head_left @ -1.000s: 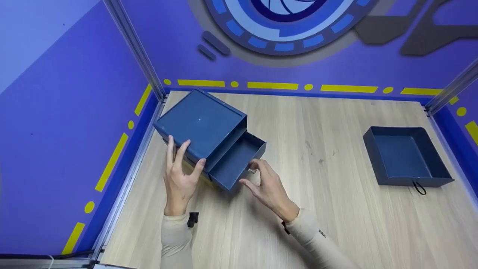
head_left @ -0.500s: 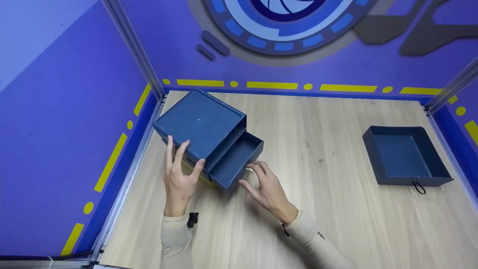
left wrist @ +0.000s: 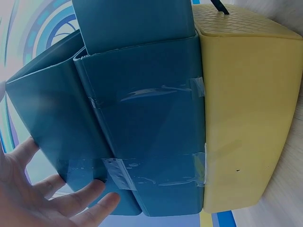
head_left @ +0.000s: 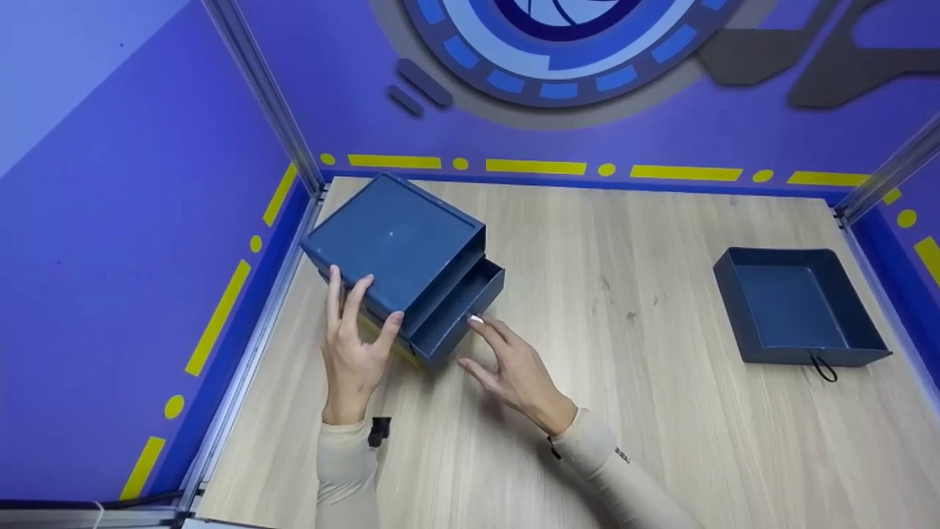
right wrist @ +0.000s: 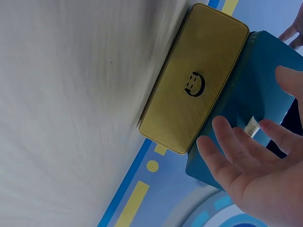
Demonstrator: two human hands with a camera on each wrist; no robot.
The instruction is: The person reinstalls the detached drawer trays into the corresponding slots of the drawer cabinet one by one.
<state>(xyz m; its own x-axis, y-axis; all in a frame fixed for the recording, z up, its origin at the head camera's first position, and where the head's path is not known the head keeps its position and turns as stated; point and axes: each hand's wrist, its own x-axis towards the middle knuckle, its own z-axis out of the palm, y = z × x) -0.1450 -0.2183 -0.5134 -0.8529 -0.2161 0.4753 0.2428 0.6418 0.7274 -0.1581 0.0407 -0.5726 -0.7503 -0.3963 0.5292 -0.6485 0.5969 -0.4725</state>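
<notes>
A stack of drawer boxes stands at the left of the table, two dark blue cases (head_left: 393,239) above a yellow one (left wrist: 251,118). The top case's front is an open slot. From the case below, a blue drawer (head_left: 449,316) sticks partway out. My left hand (head_left: 356,349) rests on the top case's near side with fingers spread. At the drawer's front, my right hand (head_left: 521,371) touches with extended fingertips, close to a small white tab (right wrist: 252,126); its thumb stands apart. The yellow front (right wrist: 215,56) bears a black loop (right wrist: 195,85).
A separate blue drawer (head_left: 793,305) with a black loop handle (head_left: 825,369) lies at the right of the table. Clear tape (left wrist: 120,172) bridges the blue cases. Printed blue walls (head_left: 661,132) enclose the wooden table (head_left: 624,257) at the back and sides.
The blue drawer has slid further into its case. My right hand has followed it up and to the left, its fingers straightening from around the tab. My left hand has stayed put.
</notes>
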